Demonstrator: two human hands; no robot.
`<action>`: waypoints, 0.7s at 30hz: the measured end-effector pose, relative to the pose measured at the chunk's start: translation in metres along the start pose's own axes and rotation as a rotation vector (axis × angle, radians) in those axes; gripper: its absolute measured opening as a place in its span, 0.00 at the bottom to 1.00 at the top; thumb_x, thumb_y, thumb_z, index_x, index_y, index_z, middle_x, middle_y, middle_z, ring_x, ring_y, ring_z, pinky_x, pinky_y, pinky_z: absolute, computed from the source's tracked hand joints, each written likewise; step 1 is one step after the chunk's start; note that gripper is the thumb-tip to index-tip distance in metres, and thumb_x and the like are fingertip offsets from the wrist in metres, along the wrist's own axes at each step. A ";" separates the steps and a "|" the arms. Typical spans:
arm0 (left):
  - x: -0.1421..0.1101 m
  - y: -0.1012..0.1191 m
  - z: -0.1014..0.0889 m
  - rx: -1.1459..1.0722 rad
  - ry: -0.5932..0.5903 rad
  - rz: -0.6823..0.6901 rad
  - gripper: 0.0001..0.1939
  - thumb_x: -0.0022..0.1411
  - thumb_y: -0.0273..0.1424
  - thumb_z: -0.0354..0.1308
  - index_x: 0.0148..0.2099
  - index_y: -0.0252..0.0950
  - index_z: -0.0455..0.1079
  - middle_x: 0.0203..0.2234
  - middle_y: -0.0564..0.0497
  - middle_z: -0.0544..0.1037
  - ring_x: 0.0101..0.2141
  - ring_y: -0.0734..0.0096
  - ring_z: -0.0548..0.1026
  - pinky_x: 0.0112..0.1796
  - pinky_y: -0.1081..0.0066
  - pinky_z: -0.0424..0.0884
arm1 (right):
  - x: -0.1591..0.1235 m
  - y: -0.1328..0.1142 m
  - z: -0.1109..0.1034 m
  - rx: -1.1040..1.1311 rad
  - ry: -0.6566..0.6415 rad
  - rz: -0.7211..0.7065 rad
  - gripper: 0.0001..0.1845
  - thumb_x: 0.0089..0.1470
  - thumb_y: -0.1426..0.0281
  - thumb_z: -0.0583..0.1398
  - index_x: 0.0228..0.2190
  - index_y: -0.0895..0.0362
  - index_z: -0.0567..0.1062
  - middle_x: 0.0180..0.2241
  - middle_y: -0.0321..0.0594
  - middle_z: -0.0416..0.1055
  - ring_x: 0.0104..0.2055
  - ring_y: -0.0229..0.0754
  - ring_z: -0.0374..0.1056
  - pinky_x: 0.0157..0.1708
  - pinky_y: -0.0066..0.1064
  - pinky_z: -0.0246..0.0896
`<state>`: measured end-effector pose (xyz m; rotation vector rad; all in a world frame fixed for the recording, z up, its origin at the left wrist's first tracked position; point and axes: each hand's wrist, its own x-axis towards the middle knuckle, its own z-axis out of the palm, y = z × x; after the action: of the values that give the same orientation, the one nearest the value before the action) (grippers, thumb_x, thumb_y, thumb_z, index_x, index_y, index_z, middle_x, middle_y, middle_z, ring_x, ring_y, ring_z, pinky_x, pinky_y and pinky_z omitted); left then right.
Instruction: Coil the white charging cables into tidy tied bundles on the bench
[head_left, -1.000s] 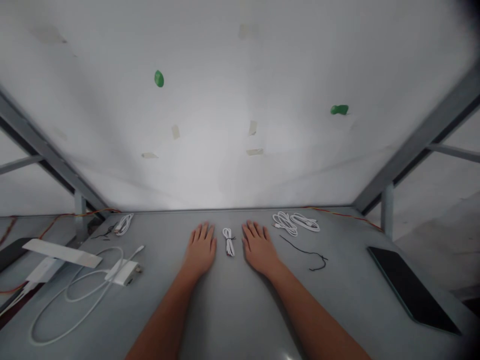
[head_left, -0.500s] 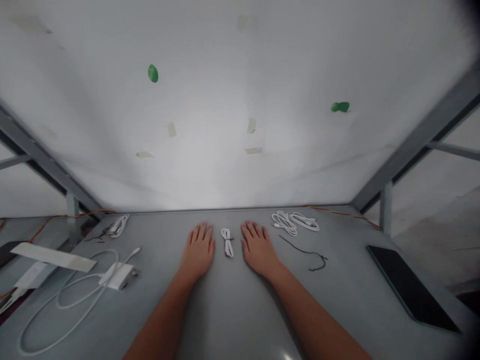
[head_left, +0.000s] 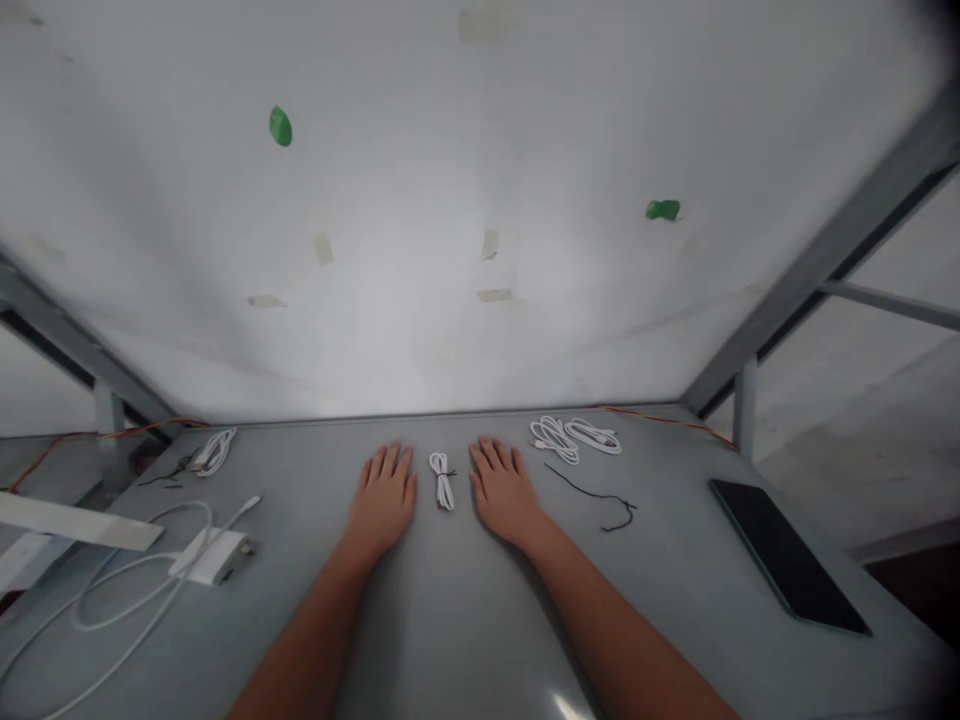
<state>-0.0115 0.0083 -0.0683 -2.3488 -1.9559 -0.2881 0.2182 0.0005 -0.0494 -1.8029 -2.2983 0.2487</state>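
My left hand [head_left: 381,505] lies flat on the grey table [head_left: 450,620], palm down, fingers stretched out and holding nothing. Palm down as well, my right hand [head_left: 506,495] rests open on the same surface. Between the two hands is a white cable [head_left: 442,482], folded into a narrow bundle and bound with a black tie; neither hand touches it. Two loosely coiled white cables [head_left: 555,440] lie beyond my right hand, to its right. Closer to that hand, a thin black tie [head_left: 592,492] is stretched out on the table.
At the left are a white charger [head_left: 211,557] with a long looped cord, another coiled white cable [head_left: 216,452] with dark ties beside it, and a white strip [head_left: 82,520]. A dark phone or tablet [head_left: 787,555] lies at the right. Metal frame bars flank the white wall [head_left: 420,200].
The view has turned slightly to the right, so everything appears shifted left. Both hands stay flat in the same places beside the bundled cable, and nothing on the table has been moved.
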 end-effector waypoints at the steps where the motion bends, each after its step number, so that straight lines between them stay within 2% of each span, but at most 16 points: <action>1: 0.000 0.000 0.000 -0.003 0.004 0.001 0.28 0.76 0.35 0.43 0.73 0.32 0.63 0.71 0.38 0.64 0.71 0.46 0.61 0.68 0.47 0.58 | 0.000 0.000 0.000 0.003 0.005 -0.002 0.31 0.72 0.66 0.47 0.71 0.61 0.61 0.75 0.51 0.50 0.77 0.58 0.46 0.74 0.57 0.37; 6: 0.000 0.001 -0.002 -0.013 0.015 0.003 0.27 0.76 0.34 0.46 0.72 0.34 0.65 0.71 0.38 0.65 0.70 0.47 0.62 0.68 0.48 0.59 | 0.000 -0.002 0.002 0.046 0.032 -0.006 0.31 0.71 0.67 0.47 0.70 0.62 0.63 0.74 0.51 0.53 0.76 0.60 0.47 0.74 0.58 0.36; 8: -0.001 0.005 -0.007 -0.013 0.032 -0.028 0.26 0.75 0.33 0.47 0.70 0.34 0.67 0.69 0.37 0.68 0.69 0.47 0.65 0.67 0.47 0.61 | 0.003 0.000 0.001 0.081 0.066 0.015 0.32 0.69 0.68 0.50 0.70 0.65 0.62 0.72 0.56 0.57 0.75 0.59 0.50 0.73 0.55 0.39; 11: -0.007 0.019 -0.018 -0.028 0.131 -0.083 0.23 0.73 0.29 0.47 0.65 0.30 0.71 0.64 0.31 0.73 0.65 0.46 0.70 0.64 0.45 0.64 | 0.008 0.010 -0.006 0.090 0.231 0.141 0.35 0.63 0.70 0.54 0.68 0.70 0.61 0.69 0.64 0.62 0.72 0.60 0.55 0.71 0.53 0.45; 12: -0.009 0.026 -0.022 -0.057 0.175 -0.047 0.22 0.73 0.28 0.47 0.63 0.30 0.72 0.63 0.31 0.74 0.64 0.47 0.71 0.65 0.46 0.64 | 0.009 0.015 -0.010 0.070 0.309 0.210 0.35 0.62 0.70 0.55 0.67 0.71 0.62 0.68 0.65 0.61 0.72 0.62 0.54 0.71 0.54 0.45; 14: -0.016 0.040 -0.028 -0.150 0.227 0.150 0.22 0.73 0.27 0.46 0.63 0.32 0.72 0.62 0.35 0.76 0.64 0.52 0.71 0.67 0.49 0.62 | 0.009 0.023 -0.016 0.007 0.432 0.359 0.33 0.59 0.71 0.56 0.64 0.72 0.65 0.68 0.68 0.59 0.72 0.67 0.51 0.70 0.57 0.43; 16: -0.023 0.054 -0.030 -0.236 0.194 0.384 0.21 0.74 0.27 0.46 0.62 0.35 0.72 0.62 0.41 0.76 0.65 0.58 0.71 0.68 0.54 0.61 | 0.007 0.030 -0.021 -0.043 0.450 0.496 0.30 0.58 0.72 0.57 0.59 0.73 0.69 0.66 0.73 0.59 0.71 0.71 0.51 0.69 0.59 0.42; 17: -0.025 0.060 -0.029 -0.258 0.155 0.455 0.20 0.74 0.28 0.47 0.62 0.36 0.72 0.62 0.42 0.76 0.65 0.59 0.70 0.68 0.55 0.62 | 0.005 0.033 -0.022 -0.056 0.428 0.546 0.28 0.57 0.72 0.57 0.57 0.73 0.71 0.65 0.74 0.60 0.70 0.72 0.53 0.68 0.60 0.42; 19: -0.027 0.064 -0.025 -0.263 0.079 0.461 0.20 0.74 0.29 0.47 0.61 0.36 0.73 0.62 0.42 0.76 0.65 0.59 0.70 0.67 0.56 0.63 | 0.004 0.036 -0.022 -0.058 0.374 0.600 0.26 0.58 0.71 0.57 0.55 0.71 0.73 0.61 0.74 0.64 0.67 0.73 0.57 0.67 0.60 0.43; 21: -0.022 0.057 -0.020 -0.232 0.038 0.325 0.20 0.74 0.30 0.46 0.59 0.35 0.74 0.60 0.40 0.77 0.63 0.57 0.72 0.65 0.56 0.66 | 0.004 0.038 -0.020 -0.040 0.355 0.601 0.25 0.58 0.71 0.55 0.54 0.70 0.73 0.58 0.73 0.66 0.64 0.72 0.61 0.65 0.60 0.45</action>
<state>0.0380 -0.0274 -0.0494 -2.7294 -1.5620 -0.5561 0.2582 0.0133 -0.0394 -2.2980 -1.5010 -0.0322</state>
